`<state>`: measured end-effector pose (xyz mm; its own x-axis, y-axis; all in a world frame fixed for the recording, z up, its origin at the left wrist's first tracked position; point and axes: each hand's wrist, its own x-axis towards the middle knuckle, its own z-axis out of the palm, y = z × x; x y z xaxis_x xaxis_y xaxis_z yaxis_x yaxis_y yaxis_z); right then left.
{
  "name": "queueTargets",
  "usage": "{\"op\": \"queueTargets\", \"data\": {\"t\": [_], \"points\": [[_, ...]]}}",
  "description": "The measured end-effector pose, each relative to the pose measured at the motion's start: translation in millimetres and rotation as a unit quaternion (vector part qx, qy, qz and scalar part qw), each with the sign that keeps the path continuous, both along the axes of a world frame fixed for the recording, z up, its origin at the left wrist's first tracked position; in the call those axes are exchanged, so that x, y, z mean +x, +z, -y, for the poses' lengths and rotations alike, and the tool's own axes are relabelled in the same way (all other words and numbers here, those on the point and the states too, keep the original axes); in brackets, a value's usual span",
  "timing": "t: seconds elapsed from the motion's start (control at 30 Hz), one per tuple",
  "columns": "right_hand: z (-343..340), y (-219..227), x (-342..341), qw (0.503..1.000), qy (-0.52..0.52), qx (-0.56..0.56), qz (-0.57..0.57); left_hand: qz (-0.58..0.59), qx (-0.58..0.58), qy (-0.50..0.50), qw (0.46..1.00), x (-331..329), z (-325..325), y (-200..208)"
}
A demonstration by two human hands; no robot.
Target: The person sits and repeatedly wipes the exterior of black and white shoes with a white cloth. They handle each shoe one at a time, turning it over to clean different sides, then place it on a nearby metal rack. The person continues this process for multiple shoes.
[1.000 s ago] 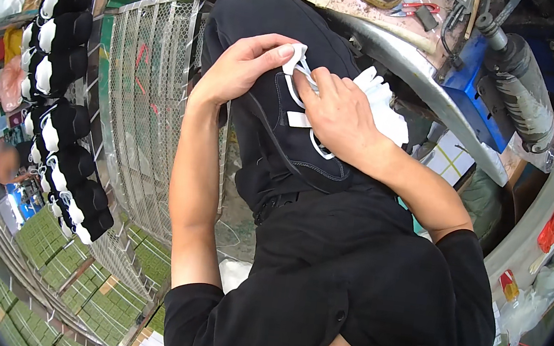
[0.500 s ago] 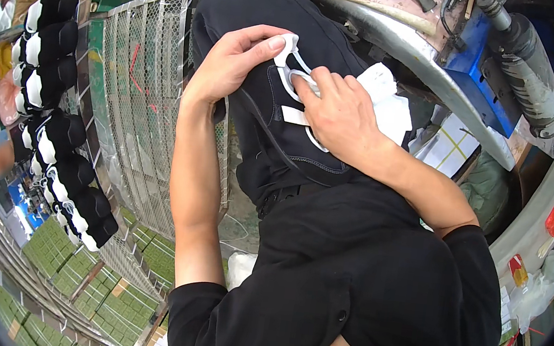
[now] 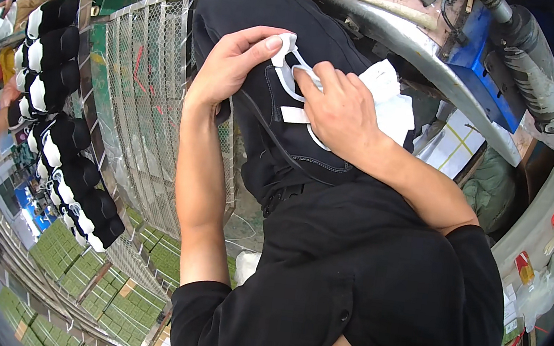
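Your black-trousered lap (image 3: 307, 149) carries everything here. Since the earlier frames your hands barely shifted; the view just swung slightly, and the piece sits in the same spot on your thigh. Your left hand (image 3: 231, 64) has its fingers curled, thumb and forefinger pinching the top end of the white strap piece (image 3: 295, 82). Your right hand (image 3: 340, 111) lies closed over the piece's lower part, index finger pressing along it, with a wad of white fabric (image 3: 393, 101) under the palm. The strap's long axis runs from near your right wrist up toward the knee end, its looped end pointing away from you. Beyond the knee: curved metal bench edge (image 3: 404, 40). Far left: wire mesh panel (image 3: 143, 80), row of black-and-white shoes (image 3: 60, 139).
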<state>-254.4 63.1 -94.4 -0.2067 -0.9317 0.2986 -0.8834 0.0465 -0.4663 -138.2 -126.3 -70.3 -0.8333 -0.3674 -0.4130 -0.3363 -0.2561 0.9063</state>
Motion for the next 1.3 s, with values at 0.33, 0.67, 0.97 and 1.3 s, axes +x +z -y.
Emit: {"op": "queueTargets", "data": {"t": [0.33,0.67,0.97,1.3], "points": [[5,-2,-2,1.000,-0.009,-0.013,0.023,0.006,-0.001,0.010,1.000,1,-2,0],[1,-3,-1,0.999,-0.014,-0.007,0.034,-0.003,0.016,0.019,1.000,7,-1,-10],[4,-3,-1,1.000,-0.008,-0.008,0.008,0.001,0.010,0.020,1.000,8,-1,-9],[0,-3,-1,1.000,-0.007,-0.007,0.008,0.003,-0.001,0.020,1.000,8,-2,-10]]}}
